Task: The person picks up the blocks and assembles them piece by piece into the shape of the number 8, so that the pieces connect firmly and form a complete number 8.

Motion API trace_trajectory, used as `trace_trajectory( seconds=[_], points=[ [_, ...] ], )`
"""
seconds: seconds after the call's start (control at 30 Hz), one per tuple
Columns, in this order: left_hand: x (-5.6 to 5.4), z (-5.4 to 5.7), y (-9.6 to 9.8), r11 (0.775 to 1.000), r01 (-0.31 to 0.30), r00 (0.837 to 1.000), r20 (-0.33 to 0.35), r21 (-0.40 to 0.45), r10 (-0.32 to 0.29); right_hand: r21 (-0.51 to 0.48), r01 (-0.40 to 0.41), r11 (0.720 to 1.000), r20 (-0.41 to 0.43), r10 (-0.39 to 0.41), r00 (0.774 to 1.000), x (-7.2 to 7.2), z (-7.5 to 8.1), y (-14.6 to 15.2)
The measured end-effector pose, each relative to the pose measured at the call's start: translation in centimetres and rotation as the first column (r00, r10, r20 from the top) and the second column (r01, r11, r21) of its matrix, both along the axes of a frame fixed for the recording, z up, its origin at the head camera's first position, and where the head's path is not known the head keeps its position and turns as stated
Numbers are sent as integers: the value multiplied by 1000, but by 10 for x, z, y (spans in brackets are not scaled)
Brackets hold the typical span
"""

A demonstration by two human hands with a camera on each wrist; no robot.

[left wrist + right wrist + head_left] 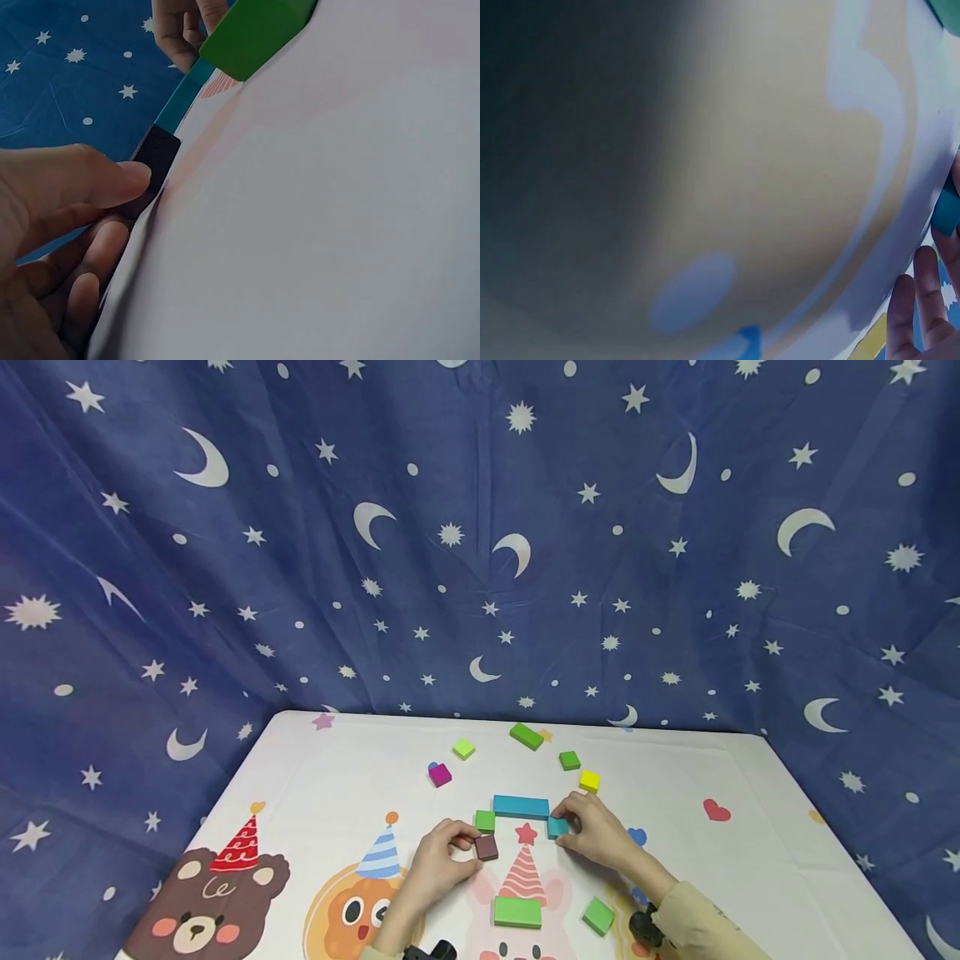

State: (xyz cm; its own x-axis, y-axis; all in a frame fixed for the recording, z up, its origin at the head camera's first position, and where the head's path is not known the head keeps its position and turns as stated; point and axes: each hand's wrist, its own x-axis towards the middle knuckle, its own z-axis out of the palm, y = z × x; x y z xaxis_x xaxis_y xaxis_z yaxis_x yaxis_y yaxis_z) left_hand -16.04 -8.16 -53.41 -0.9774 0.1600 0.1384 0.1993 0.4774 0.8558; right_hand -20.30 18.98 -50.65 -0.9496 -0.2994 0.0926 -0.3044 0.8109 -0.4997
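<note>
Nearest, reading the desk (757,860) as a dial centred on the printed star (527,833) with 12 pointing away from the person, a long green block (517,912) lies at 6 o'clock and a stubby green block (598,916) at 5, both apart from the hands, perhaps as spares kept within easy reach. At 8, the left hand (442,860) pinches a brown block (487,847); the left wrist view shows the thumb on its face and fingers behind, the grip parted only by the block's breadth. At 3, the right hand (596,831) has a similar narrow grip, thumb and finger closed about a small blue block (557,827). Both hands come in from the outer sides, probably so the inward faces remain free and each block can be squared to its neighbours. Just beyond the brown block, at 10, sits a light-green cube (485,821); whether they touch I cannot tell. At 12 a long blue block (521,807) spans between cube and small blue block, seemingly the bar they align to. Farther out, loosely scattered, lie a magenta block (440,775) at 10, a yellow block (589,781) at 2, a dark-green block (570,761) at 1, a lime block (464,748) at 11 and an oblong green block (527,736) at 12, before the starry curtain (420,677).
</note>
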Motion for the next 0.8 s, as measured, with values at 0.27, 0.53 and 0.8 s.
trace_trajectory(
  seconds=[0.27, 0.53, 0.8],
  points=[
    [0, 0, 1, 1000, -14, 1000, -8, 12, 14, 1, -4, 1000, -9, 4, 1000, 0, 0, 0],
    [1, 1, 5, 998, -49, 999, 5, 30, 49, -1, -9, 1000, 2, 9, 1000, 0, 2, 0],
    [2, 2, 6, 997, -57, 998, -5, 43, 57, 7, 1, 1000, 2, -1, 1000, 0, 1, -1]
  ],
)
